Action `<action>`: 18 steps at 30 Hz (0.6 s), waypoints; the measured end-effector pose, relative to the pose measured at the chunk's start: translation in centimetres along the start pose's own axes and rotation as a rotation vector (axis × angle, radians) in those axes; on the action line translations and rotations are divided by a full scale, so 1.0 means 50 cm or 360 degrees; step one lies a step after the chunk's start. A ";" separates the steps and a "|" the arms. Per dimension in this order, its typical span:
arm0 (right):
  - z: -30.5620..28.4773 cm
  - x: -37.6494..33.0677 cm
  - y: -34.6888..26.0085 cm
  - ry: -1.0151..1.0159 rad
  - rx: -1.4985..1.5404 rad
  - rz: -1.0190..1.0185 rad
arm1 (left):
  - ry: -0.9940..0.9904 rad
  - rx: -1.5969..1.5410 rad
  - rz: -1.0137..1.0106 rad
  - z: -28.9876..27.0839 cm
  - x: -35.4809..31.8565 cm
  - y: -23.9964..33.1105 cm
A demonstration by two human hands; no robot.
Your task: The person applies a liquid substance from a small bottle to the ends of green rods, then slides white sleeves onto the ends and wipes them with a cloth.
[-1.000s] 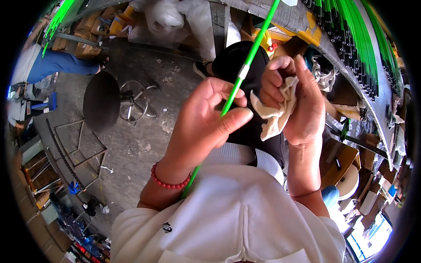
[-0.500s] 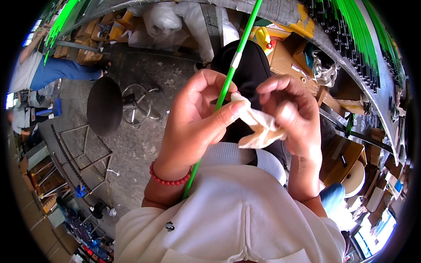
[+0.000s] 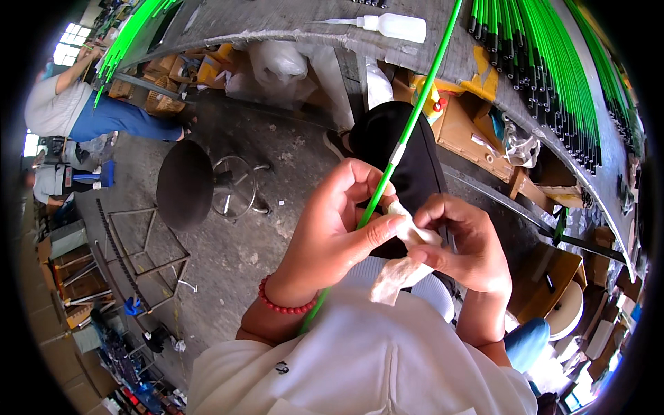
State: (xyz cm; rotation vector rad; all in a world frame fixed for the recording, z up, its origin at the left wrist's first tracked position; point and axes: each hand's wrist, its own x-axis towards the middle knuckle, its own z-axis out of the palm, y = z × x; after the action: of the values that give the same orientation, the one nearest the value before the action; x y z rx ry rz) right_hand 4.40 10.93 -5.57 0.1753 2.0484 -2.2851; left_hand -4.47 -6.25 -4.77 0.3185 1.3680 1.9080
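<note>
A slim green rod (image 3: 420, 105) with a short white band (image 3: 397, 153) slants up from beside my left forearm to above the workbench. My left hand (image 3: 332, 232) is closed round the rod below the band, its thumb also pressing a corner of a cream cloth (image 3: 395, 275). Opposite it, my right hand (image 3: 477, 245) pinches the same cloth between thumb and fingers, just right of the rod. The loose end of the cloth hangs down over my lap. Part of the rod is hidden behind my left hand and wrist.
On the bench (image 3: 277, 22) lie a white needle-tipped bottle (image 3: 401, 28) and many green rods with black ends (image 3: 546, 83). Cardboard boxes (image 3: 470, 135) stand beneath it. A black round stool (image 3: 185, 185) and a metal frame (image 3: 149, 256) are at left; a co-worker (image 3: 59, 107) stands beyond.
Both hands, with rod and cloth, sit lower in the view. My right fingers have closed on the cloth nearer the rod, and its free end now droops. More of the bench top shows.
</note>
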 end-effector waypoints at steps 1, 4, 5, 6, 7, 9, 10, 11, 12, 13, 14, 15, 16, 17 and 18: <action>-0.015 -0.002 0.011 -0.0087 0.0043 -0.0045 | -0.0009 0.0010 0.0002 0.000 -0.001 0.000; -0.030 -0.003 0.014 -0.0185 0.0047 -0.0060 | -0.0026 -0.0009 0.0002 0.001 -0.004 0.002; -0.033 -0.001 0.015 -0.0171 -0.0020 -0.0049 | 0.0016 -0.0079 -0.0002 0.001 -0.006 0.002; -0.035 0.000 0.016 -0.0156 -0.0088 -0.0038 | 0.0056 -0.0149 -0.0006 0.000 -0.008 0.002; -0.031 0.001 0.022 0.0034 -0.0077 0.0010 | 0.0094 -0.0161 0.0018 0.002 -0.010 0.002; -0.023 0.011 0.032 0.0489 -0.0105 0.0093 | 0.0064 -0.0185 0.0004 0.001 -0.018 0.006; -0.021 0.019 0.036 0.0707 -0.0112 0.0046 | 0.0051 -0.0202 -0.0003 0.003 -0.022 0.009; -0.017 0.024 0.034 0.0895 -0.0136 -0.0016 | 0.0103 -0.0191 0.0003 0.014 -0.026 0.013; -0.017 0.027 0.030 0.0938 -0.0124 -0.0145 | 0.0095 -0.0208 -0.0009 0.018 -0.029 0.014; -0.008 0.031 0.025 0.0978 -0.0034 -0.0226 | 0.0087 -0.0222 -0.0023 0.020 -0.030 0.015; 0.004 0.035 0.019 0.1016 0.0057 -0.0308 | 0.0079 -0.0236 -0.0038 0.023 -0.032 0.016; 0.019 0.037 0.013 0.0967 0.0131 -0.0369 | 0.0091 -0.0246 -0.0082 0.026 -0.033 0.018; 0.033 0.036 0.008 0.0920 0.0199 -0.0432 | 0.0095 -0.0242 -0.0055 0.027 -0.033 0.017; 0.043 0.031 0.009 0.0773 0.0335 -0.0430 | 0.0101 -0.0237 -0.0027 0.028 -0.034 0.016; 0.053 0.029 0.017 0.0657 0.0492 -0.0498 | 0.0107 -0.0233 0.0000 0.029 -0.034 0.014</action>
State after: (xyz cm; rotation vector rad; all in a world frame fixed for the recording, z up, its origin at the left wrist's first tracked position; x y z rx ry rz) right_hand 2.98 8.24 -6.32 0.3995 1.9889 -2.9714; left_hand -2.74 -6.51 -3.20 0.1841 1.2627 2.0223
